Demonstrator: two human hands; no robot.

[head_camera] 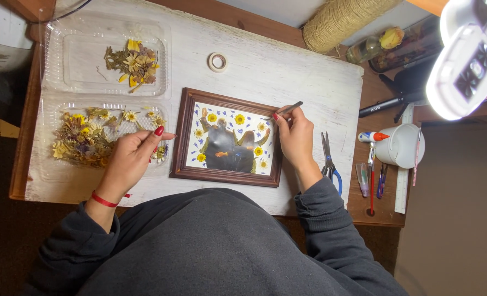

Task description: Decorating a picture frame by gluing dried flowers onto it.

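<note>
Tweezers [289,108] pinched in the right hand [295,137] reach over the top right edge of the frame [181,137] of pressed flowers lying on the white board [287,71], while the left hand [131,159], fingers closed together, rests beside the frame over the flower tray [52,175].

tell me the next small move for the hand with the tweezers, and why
Probably lower the tweezers in the right hand onto the upper right of the brown picture frame. Their tip hovers at that corner among the pressed yellow flowers, while the left hand rests by the clear tray of dried flowers. I cannot tell whether the tweezers hold a piece.
</note>
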